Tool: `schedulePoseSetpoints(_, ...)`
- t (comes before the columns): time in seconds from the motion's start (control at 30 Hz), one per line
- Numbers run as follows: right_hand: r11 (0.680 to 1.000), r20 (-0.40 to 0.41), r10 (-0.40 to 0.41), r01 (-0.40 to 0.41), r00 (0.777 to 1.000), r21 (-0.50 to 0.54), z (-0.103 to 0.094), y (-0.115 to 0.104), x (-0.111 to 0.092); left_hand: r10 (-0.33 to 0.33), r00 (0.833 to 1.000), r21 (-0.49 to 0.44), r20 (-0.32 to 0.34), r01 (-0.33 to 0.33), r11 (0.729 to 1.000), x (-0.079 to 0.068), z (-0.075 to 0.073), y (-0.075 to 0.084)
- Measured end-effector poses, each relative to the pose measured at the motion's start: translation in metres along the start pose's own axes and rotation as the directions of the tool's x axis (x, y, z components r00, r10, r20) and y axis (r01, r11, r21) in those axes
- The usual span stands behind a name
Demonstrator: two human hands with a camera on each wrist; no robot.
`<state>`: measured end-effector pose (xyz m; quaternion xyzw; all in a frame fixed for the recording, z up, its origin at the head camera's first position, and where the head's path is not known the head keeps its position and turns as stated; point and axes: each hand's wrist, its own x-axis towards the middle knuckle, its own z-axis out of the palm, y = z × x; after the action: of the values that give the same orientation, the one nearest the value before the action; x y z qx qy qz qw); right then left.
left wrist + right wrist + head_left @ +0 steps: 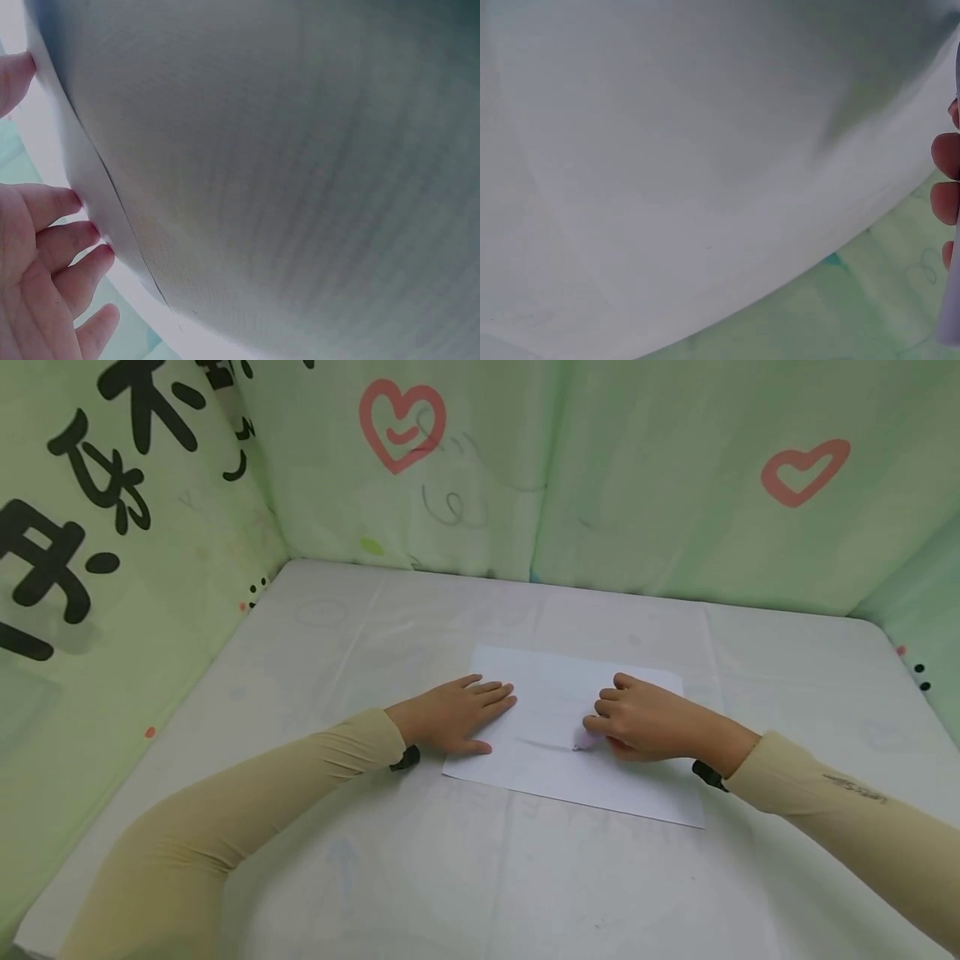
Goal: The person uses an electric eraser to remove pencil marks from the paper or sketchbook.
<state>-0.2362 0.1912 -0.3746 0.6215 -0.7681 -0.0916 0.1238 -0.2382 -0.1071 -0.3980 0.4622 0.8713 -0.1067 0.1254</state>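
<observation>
A white sheet of paper (555, 777) lies on the table, slightly turned. My left hand (457, 714) rests on its left part, fingers straight and spread; in the left wrist view its fingertips (94, 259) touch the paper near the edge. Over the sheet's right half, my right hand (648, 720) grips a pale lilac tool (588, 739) with curled fingers. The tool's small tip meets the paper, beside a faint dark line or crease running left from it. The right wrist view has only a strip of its smooth lilac body (951, 307) at the edge; its exact kind cannot be told.
A white cloth (420, 868) with fold lines covers the table. Green curtains (645, 485) with red hearts hang behind the table's far edge, and one with black lettering (45, 560) hangs at the left. Dark wrist straps (708, 774) show below the beige sleeves.
</observation>
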Motion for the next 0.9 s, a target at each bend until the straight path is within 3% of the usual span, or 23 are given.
schedulePoseSetpoints(0.2, 1.0, -0.026, 0.005, -0.005, 1.0, -0.02, 0.003, 0.0, 0.008, 0.006, 1.0, -0.001, -0.008, -0.006, 1.0, 0.001, 0.003, -0.001)
schedulePoseSetpoints(0.47, 0.999, 0.03, 0.027, -0.027, 0.999, -0.017, -0.002, -0.002, 0.002, 0.007, 1.0, 0.003, -0.013, -0.007, 1.0, 0.002, 0.004, -0.002)
schedulePoseSetpoints(0.9, 1.0, -0.021, 0.003, -0.003, 1.0, -0.021, 0.0, -0.001, -0.002, 0.005, 1.0, 0.001, -0.006, -0.005, 1.0, 0.001, 0.003, -0.002)
